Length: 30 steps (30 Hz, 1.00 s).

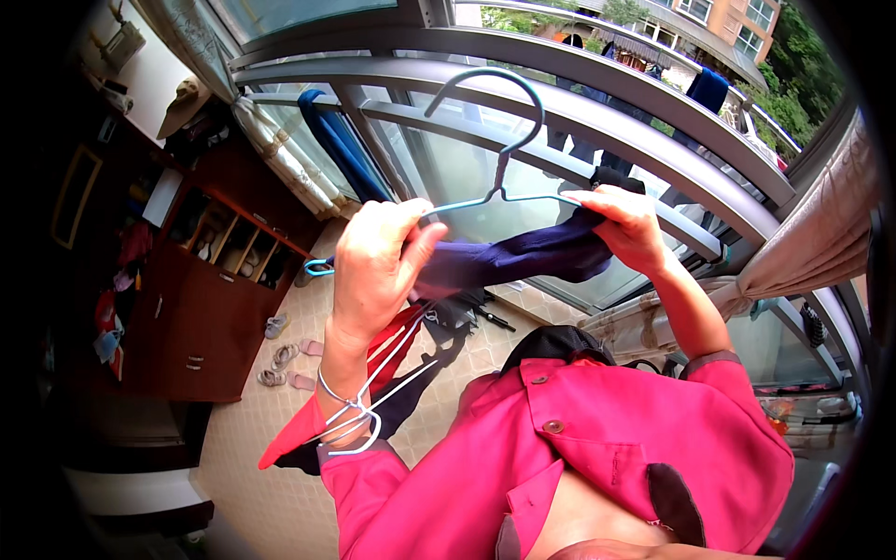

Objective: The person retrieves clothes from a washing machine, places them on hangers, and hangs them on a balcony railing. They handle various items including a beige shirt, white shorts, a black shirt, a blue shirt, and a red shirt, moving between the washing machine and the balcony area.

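A light-blue wire hanger [502, 175] is up in front of me with its hook pointing up. My left hand [381, 266] curls around its left shoulder, whose looped end sticks out past the knuckles. At the other end, my right hand [623, 224] pinches the hanger's right shoulder together with a dark blue cloth garment [518, 262]. That garment stretches below the wire between both hands, partly blurred near the left thumb. More pale wire hangers [360, 406] hang over my left forearm, with a red cloth [297, 430] and a black cloth [413, 399] behind it.
Grey metal window rails [595, 98] run across ahead, with a blue cloth [343, 147] over one. Tied curtains [805, 224] flank the window. A brown shoe cabinet [203, 301] stands left; several shoes [283, 357] and a black umbrella [498, 320] lie on the tiled floor.
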Available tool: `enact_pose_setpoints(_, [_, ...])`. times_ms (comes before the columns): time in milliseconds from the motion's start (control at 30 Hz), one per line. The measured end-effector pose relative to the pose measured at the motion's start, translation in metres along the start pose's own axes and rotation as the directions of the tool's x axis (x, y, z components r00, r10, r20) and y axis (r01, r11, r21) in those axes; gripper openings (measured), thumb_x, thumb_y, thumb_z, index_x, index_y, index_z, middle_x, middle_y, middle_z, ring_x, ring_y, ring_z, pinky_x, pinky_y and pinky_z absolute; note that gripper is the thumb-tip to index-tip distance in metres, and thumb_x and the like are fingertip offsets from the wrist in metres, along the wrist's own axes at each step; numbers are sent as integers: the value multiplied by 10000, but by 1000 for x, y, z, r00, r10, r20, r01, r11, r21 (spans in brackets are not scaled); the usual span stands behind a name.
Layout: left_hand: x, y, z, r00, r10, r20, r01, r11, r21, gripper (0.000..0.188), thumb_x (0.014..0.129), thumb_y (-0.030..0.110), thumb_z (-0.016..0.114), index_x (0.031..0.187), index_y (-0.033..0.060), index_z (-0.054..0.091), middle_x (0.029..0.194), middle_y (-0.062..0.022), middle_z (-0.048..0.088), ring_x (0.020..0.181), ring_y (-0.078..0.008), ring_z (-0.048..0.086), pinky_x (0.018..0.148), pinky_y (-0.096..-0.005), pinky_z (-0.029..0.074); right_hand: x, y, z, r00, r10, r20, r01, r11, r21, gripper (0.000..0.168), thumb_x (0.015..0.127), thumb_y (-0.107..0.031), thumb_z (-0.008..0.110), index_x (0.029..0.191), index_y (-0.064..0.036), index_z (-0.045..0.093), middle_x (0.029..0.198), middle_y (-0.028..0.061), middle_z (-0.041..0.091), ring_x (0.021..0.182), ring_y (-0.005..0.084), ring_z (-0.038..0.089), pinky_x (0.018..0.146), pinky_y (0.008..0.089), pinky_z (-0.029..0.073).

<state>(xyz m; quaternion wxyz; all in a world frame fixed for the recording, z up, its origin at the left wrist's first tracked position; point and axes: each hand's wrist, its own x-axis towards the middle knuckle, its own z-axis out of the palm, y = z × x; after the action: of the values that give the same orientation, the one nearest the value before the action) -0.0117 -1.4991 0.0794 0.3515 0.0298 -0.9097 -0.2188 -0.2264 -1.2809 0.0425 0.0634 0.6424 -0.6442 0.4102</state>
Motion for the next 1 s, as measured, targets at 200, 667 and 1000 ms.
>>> enact_pose_setpoints(200, [6, -33, -22, 968, -156, -195, 132, 983, -130, 99, 821, 105, 624, 818, 8, 605, 692, -55, 545, 638, -144, 501, 606, -268, 402, -14, 24, -32, 989, -148, -11, 134, 922, -362, 445, 628, 28, 650, 1062, -65, 617, 949, 89, 653, 846, 263, 622, 755, 308, 497])
enact_pose_setpoints(667, [29, -44, -29, 961, -161, -226, 88, 949, -302, 107, 868, 77, 583, 896, -24, 603, 656, 59, 426, 591, -15, 322, 492, -164, 254, 6, -18, -51, 958, 278, -63, -272, 958, 88, 249, 872, -76, 545, 1117, -42, 577, 1065, 81, 602, 954, 144, 563, 825, 275, 451])
enact_pose_setpoints(1000, [50, -18, -18, 990, -129, -59, 105, 943, -315, 102, 850, 61, 600, 897, -29, 600, 652, 29, 468, 589, -29, 367, 493, -178, 311, 48, -18, 135, 977, -207, 48, 187, 944, 272, 375, 792, -104, 618, 1147, -49, 507, 1101, 150, 549, 995, 289, 548, 857, 372, 447])
